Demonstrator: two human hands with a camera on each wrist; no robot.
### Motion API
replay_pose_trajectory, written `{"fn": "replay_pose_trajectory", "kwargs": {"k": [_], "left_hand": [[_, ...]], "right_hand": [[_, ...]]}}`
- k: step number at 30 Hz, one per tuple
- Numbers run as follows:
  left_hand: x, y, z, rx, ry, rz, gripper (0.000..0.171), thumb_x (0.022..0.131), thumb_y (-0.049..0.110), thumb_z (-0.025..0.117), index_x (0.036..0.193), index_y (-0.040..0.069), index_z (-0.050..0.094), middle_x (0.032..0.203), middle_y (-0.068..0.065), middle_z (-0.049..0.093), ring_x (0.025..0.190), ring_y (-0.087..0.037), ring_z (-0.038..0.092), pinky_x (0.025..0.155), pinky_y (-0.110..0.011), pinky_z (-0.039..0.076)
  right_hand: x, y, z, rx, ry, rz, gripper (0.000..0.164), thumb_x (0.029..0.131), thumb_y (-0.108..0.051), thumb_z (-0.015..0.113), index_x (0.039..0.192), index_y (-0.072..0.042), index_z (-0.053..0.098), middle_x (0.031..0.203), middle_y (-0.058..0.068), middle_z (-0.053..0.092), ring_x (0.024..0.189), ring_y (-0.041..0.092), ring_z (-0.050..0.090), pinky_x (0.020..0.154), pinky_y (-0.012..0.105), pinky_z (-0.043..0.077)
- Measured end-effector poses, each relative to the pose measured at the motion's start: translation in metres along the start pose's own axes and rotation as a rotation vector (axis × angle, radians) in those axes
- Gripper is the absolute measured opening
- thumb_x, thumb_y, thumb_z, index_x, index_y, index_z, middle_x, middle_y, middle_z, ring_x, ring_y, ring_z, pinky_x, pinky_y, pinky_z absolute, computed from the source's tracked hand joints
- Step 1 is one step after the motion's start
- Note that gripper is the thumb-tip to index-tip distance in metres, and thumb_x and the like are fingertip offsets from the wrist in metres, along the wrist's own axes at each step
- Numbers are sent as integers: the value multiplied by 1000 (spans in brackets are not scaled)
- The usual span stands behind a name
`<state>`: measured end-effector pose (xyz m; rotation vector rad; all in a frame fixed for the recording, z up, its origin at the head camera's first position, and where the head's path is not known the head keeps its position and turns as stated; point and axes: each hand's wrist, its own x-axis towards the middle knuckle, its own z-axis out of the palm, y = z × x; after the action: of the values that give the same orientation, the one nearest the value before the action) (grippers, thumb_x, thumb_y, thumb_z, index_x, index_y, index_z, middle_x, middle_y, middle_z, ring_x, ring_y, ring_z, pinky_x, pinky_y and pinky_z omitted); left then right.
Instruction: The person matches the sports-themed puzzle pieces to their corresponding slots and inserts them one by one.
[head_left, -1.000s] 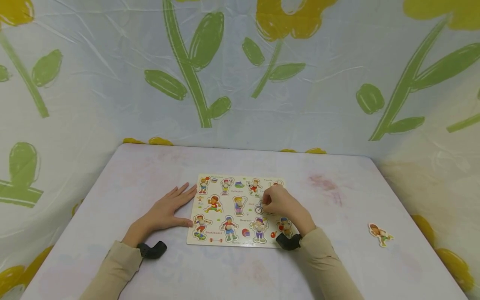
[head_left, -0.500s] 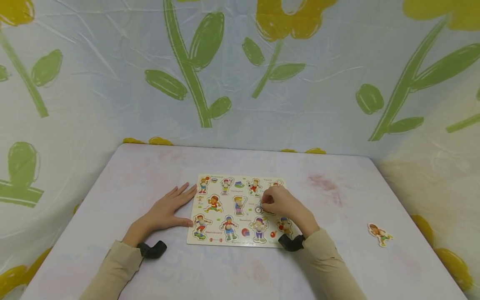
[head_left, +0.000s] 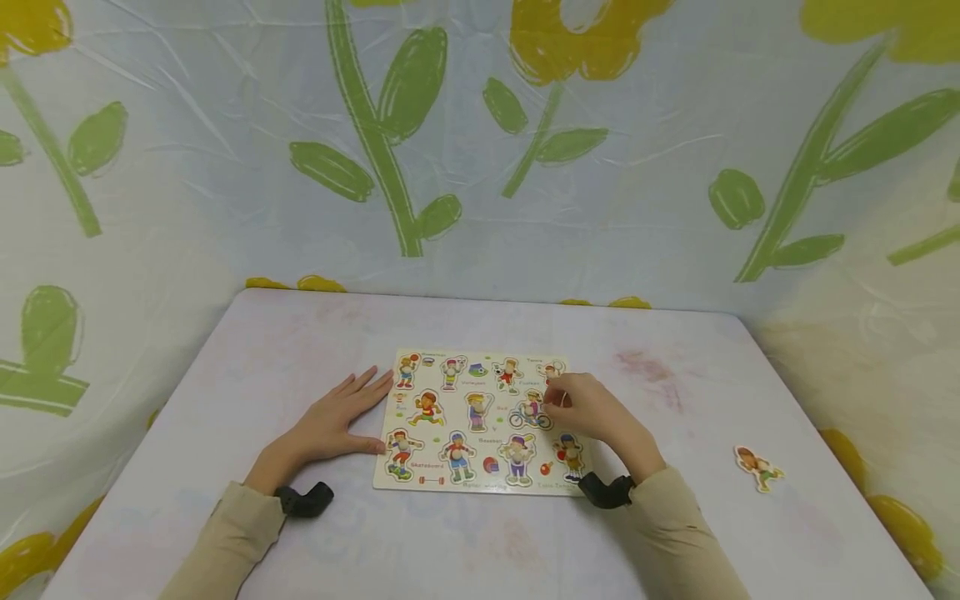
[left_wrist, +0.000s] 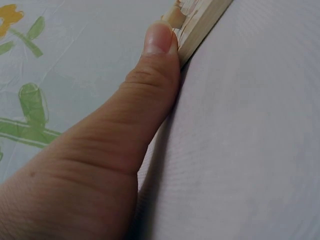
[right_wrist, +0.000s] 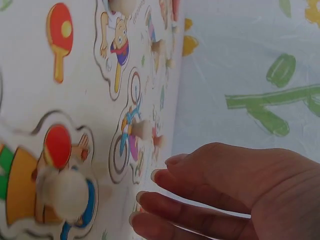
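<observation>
A peg puzzle board (head_left: pixel 456 421) with sports figures lies in the middle of the table. My left hand (head_left: pixel 337 423) rests at its left side with fingers spread. In the left wrist view the left thumb (left_wrist: pixel 150 75) touches the board's wooden edge (left_wrist: pixel 205 30). Just right of the cyclist piece (head_left: pixel 531 411) is my right hand (head_left: pixel 596 410), fingers bent and holding nothing. The right wrist view shows the cyclist piece (right_wrist: pixel 125 140) seated in its outline, its knob apart from the fingertips. The right hand partly hides the tennis piece (head_left: pixel 552 372).
A loose running-figure piece (head_left: pixel 759 468) lies on the table (head_left: pixel 675 533) at the far right. Several other knobbed pieces sit in the board. A flower-printed sheet (head_left: pixel 600 208) hangs behind and at both sides. Each wrist carries a black device (head_left: pixel 306 500).
My right hand has let go of the cyclist piece and moved slightly right, so the piece now shows. The left hand has stayed in place.
</observation>
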<state>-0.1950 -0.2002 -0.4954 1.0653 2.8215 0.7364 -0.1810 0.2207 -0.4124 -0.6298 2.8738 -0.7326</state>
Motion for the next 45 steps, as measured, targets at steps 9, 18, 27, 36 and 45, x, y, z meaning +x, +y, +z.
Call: {"fn": "replay_pose_trajectory", "kwargs": {"k": [9, 18, 27, 36, 45], "left_hand": [[-1, -2, 2, -1, 20, 17, 106, 78, 69, 69, 157, 12, 28, 163, -3, 25, 151, -29, 15, 122, -49, 11], [-1, 0, 2, 5, 16, 15, 107, 78, 70, 68, 157, 12, 28, 163, -3, 25, 151, -30, 15, 122, -50, 11], [-2, 0, 1, 8, 21, 8, 106, 78, 70, 68, 157, 12, 28, 163, -2, 26, 151, -29, 15, 122, -50, 12], [1, -1, 3, 5, 12, 9, 107, 77, 71, 67, 158, 13, 27, 163, -1, 24, 151, -27, 14, 122, -48, 10], [-1, 1, 4, 1, 10, -9, 107, 77, 72, 67, 158, 13, 28, 163, -1, 25, 151, -27, 14, 122, -49, 10]], "right_hand": [[-19, 11, -10, 10, 36, 32, 5, 89, -9, 70, 86, -5, 70, 75, -3, 61, 69, 12, 52, 62, 30, 47], [-49, 33, -22, -37, 77, 103, 4, 88, -9, 71, 85, -6, 71, 75, -4, 62, 69, 12, 53, 62, 30, 50], [-79, 59, -49, -74, 161, 146, 5, 88, -8, 71, 83, -7, 71, 72, -4, 63, 67, 12, 54, 58, 28, 49], [-123, 90, -76, -93, 191, 291, 14, 93, -16, 68, 88, -3, 71, 79, 2, 68, 71, 17, 58, 58, 30, 49], [-164, 126, -87, -114, 114, 481, 23, 95, -23, 65, 90, -2, 71, 77, 3, 65, 71, 20, 57, 57, 32, 47]]}}
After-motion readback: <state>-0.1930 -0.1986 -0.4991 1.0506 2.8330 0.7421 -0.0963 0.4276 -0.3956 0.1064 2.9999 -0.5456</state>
